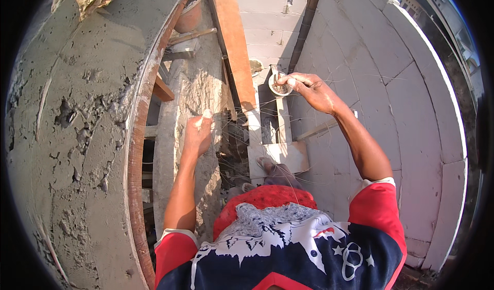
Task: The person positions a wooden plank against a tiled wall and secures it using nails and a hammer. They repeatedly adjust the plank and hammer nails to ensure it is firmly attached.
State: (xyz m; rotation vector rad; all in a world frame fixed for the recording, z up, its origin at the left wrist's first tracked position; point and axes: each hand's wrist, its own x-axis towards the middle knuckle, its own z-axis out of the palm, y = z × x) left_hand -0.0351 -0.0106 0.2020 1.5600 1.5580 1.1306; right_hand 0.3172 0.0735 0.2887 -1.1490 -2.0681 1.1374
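My left hand (198,133) is closed in a fist, thumb up, over the rough concrete ledge. Loose, thin wires (237,125) fan out from beside it across the gap toward the right; they look gripped in the fist. My right hand (315,90) is raised with thumb and fingertips pressed together. Whatever they pinch is too small to make out. Behind and below those fingertips appears a small round white container (281,90) with dark bits inside. I cannot tell whether the fingers touch it.
Wet grey concrete (92,125) fills the left, edged by a curved wooden board (136,151). A wooden beam (234,43) slants down in front. Pale block wall (381,120) rises on the right. My feet stand on a board (293,156) beside a dark gap. A bucket (189,16) stands far left.
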